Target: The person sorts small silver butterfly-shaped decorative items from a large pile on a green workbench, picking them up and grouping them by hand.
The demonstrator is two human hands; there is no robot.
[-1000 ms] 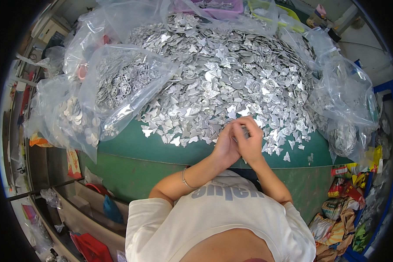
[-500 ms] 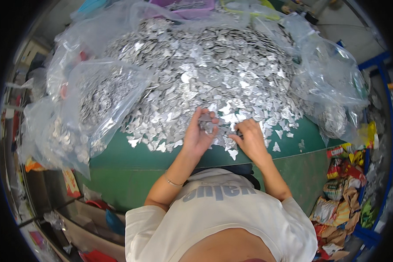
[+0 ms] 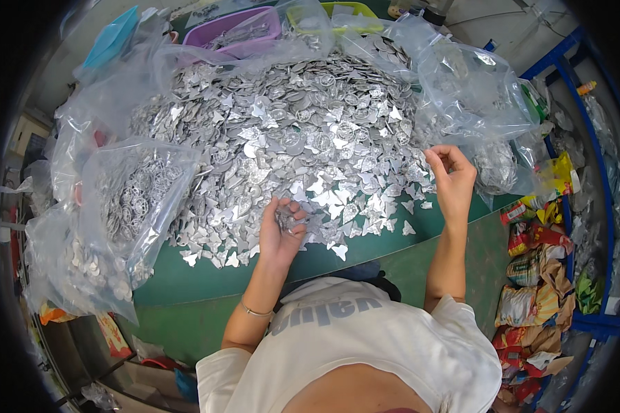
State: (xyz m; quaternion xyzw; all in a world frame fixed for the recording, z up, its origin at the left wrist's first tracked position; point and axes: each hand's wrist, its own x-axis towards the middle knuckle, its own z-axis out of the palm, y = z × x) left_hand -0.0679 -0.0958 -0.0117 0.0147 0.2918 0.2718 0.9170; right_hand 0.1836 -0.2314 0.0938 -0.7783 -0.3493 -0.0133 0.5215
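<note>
A broad heap of flat silver metal pieces [image 3: 289, 141] covers the green table [image 3: 186, 286], some round and some of irregular outline. At the heap's near edge my left hand [image 3: 281, 230] is palm up, its fingers curled around a few of these metal pieces. My right hand [image 3: 453, 180] is raised over the heap's right edge, beside a clear plastic bag [image 3: 492, 165] with silver pieces in it. Its thumb and forefinger are pinched together, and whatever is between them is too small to make out.
Clear bags [image 3: 141, 199] of silver parts lie at the left. Behind the heap stand a purple basket [image 3: 234, 34] and a yellow-green basket [image 3: 334, 15]. A blue metal frame [image 3: 603, 206] and colourful packets [image 3: 530, 275] are at the right, cardboard boxes at lower left.
My right hand has lifted from the heap's near edge and swung right towards the bag. My left hand keeps its metal pieces. The whole view has shifted a little.
</note>
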